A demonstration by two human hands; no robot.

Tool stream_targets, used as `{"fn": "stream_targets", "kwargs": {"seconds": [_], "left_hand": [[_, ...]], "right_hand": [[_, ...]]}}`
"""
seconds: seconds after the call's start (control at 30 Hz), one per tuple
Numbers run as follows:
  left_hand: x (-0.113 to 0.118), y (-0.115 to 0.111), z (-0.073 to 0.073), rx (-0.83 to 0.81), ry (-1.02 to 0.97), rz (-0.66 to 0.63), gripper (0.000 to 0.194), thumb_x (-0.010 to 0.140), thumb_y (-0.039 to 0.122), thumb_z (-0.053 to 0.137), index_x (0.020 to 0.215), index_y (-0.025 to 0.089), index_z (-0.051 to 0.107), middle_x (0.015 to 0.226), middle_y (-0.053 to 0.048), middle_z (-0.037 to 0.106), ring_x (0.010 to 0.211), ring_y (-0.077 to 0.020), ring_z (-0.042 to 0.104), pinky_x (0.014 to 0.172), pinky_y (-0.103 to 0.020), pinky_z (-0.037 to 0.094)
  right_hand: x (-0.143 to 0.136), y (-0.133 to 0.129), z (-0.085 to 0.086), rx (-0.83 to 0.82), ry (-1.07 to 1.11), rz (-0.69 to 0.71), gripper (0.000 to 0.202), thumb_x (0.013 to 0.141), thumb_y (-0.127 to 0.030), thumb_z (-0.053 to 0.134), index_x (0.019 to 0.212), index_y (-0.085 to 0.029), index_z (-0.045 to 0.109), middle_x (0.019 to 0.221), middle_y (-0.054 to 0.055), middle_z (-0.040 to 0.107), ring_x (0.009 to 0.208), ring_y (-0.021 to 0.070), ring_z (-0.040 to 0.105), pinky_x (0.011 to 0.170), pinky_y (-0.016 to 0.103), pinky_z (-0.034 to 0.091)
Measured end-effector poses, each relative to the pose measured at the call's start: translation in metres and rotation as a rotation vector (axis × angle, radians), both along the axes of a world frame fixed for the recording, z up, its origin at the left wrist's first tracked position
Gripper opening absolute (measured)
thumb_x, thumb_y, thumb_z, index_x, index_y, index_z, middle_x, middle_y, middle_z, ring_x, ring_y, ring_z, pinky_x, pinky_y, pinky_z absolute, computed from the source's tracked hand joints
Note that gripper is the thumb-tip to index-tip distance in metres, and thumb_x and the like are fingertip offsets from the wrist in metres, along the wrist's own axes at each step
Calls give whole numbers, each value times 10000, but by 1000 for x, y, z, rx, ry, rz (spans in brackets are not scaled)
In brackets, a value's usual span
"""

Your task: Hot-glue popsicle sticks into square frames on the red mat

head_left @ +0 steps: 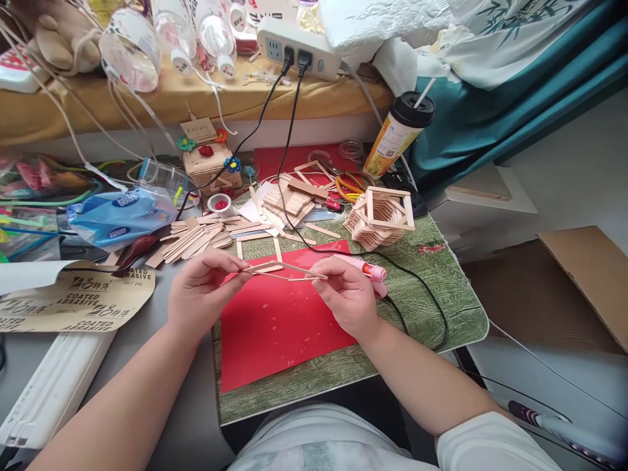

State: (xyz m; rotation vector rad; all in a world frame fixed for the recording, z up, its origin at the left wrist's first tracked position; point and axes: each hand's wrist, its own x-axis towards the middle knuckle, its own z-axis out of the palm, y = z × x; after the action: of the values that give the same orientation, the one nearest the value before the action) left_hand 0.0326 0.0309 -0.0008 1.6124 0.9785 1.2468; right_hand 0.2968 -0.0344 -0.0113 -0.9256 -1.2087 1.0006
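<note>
left hand (203, 288) + right hand (346, 294): each pinching an end of the craft sticks (284, 269) | above red sheet (279, 333), bare below | stick pile (206, 239) behind-left, stick frame stack (380, 217) behind-right | desk (441, 307) edge near right

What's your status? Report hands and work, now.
Left hand and right hand both pinch a popsicle-stick frame above the red sheet. Pink glue gun beside right hand. Nothing blocking.

left hand (203, 291) + right hand (346, 294): pinch ends of thin stick frame (284, 269) | below: red sheet (275, 333) | behind: stick tower (381, 217)
</note>
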Motion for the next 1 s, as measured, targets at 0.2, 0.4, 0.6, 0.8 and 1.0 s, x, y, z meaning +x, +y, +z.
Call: {"fn": "stream_targets", "kwargs": {"seconds": [0.2,0.4,0.6,0.8,1.0], "left_hand": [[-2,4,-9,-75,194,-62,193,910,308,812,1016,224,674,976,-44,729,957,-194,735,891,-367,627],[-4,5,-2,53,466,-133,89,952,266,740,1031,250,704,991,-19,755,926,-179,704,851,-339,555],[-4,7,1,153,531,-199,76,959,248,708,1033,258,697,1009,-21,747,939,-183,699,832,-324,545],[-3,9,0,183,580,-249,80,961,246,676,1031,258,715,978,-34,746,907,-193,683,815,-332,532],[-2,8,1,176,587,-281,121,935,188,672,1022,262,712,976,-18,745,902,-183,683,819,-314,529]], "right_hand": [[0,-1,2,75,23,-9,126,963,-208,776,1049,-299,763,979,35,731,956,209,697,913,411,597],[2,-3,2,73,-61,-53,55,952,-278,789,991,-295,753,962,43,721,945,222,696,882,417,606],[3,-2,4,95,-27,-9,77,963,-245,769,1014,-295,741,972,41,718,952,216,692,901,422,600],[4,-2,5,111,-71,-6,89,955,-233,769,1016,-296,752,953,40,728,935,219,691,879,423,602],[5,-1,7,138,-79,3,117,951,-207,764,1021,-301,766,940,35,732,901,216,690,862,421,593]]}}
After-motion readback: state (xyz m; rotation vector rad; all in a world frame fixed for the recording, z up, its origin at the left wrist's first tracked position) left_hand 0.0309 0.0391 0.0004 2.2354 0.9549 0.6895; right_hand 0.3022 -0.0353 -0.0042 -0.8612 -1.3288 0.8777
